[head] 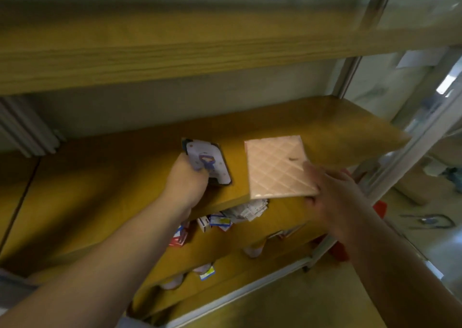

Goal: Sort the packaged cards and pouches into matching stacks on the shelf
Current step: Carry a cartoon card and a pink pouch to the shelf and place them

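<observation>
Left hand (pixel 186 177) grips a dark-edged packaged card (pixel 206 161), lying on the wooden shelf (pixel 325 127). Right hand (pixel 332 195) pinches the corner of a pink quilted pouch (pixel 277 166) over the shelf's front edge. Small boxes (pixel 215 221) clutter the lower shelf.

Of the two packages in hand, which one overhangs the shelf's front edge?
The pink quilted-pattern pouch, held by the right hand, sticks out past the shelf edge. The dark-bordered card pack in the left hand sits over the shelf.

One pink pouch (pixel 280 166); one packaged card (pixel 207 161); two hands.
</observation>
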A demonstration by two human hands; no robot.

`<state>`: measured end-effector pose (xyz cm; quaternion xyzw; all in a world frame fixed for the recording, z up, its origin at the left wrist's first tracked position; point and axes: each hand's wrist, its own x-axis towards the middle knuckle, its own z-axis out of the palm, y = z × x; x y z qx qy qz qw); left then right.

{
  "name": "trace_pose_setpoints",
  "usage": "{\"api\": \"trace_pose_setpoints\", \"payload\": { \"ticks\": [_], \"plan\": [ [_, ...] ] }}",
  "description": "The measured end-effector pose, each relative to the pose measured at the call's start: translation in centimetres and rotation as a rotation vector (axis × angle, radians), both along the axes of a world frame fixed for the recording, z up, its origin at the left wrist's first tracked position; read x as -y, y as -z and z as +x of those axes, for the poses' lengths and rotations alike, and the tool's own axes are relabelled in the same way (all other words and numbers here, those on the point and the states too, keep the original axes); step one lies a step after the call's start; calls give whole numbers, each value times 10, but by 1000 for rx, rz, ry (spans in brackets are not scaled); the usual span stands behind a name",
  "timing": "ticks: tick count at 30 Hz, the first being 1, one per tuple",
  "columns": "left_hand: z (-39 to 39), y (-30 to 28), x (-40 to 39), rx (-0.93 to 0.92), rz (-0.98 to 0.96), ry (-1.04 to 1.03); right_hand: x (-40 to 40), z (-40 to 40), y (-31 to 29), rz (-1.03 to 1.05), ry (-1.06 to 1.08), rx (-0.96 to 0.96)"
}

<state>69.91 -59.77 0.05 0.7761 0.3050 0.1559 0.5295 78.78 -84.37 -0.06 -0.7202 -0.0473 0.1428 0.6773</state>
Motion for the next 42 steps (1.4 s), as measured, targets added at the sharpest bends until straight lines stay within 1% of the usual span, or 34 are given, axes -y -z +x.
{"api": "trace_pose_setpoints", "payload": {
  "ticks": [2,4,6,8,10,13,15,19,21,23,24,26,29,31,35,38,42],
  "plan": [
    [8,2,4,-60,150,-10,3,25,1,-26,-67,-27],
    [14,5,10,-193,310,-42,4,53,5,-44,-123,-28],
    [16,8,18,-322,381,-91,4,78,10,-82,-165,-2],
    [16,8,27,-366,452,-118,1,98,15,-72,-197,9],
    [14,8,36,-327,481,-156,-3,117,19,-75,-234,39],
    [10,6,51,-227,484,-215,-14,139,19,-181,-269,141],
    [7,7,62,-193,507,-213,-21,151,16,-321,-296,259],
    [-2,7,76,-169,547,-245,-28,166,13,-742,-355,515],
    [-6,6,81,-170,561,-265,-26,168,11,-851,-346,609],
    [-9,4,84,-178,578,-282,-22,165,9,-892,-331,675],
    [-10,3,85,-184,596,-289,-20,161,8,-880,-313,719],
    [-15,0,88,-205,644,-294,-19,151,5,-760,-300,805],
    [-25,-7,90,-245,717,-289,-26,121,-4,-514,-415,857],
    [-34,-13,89,-275,762,-289,-37,96,-9,-416,-500,911],
    [-61,-24,86,-317,814,-320,-60,51,-18,-328,-620,1009],
    [-93,-29,82,-332,820,-361,-76,22,-19,-310,-695,1017],
    [-138,-36,68,-292,793,-472,-101,-21,-25,-269,-769,1044]
  ]
}}
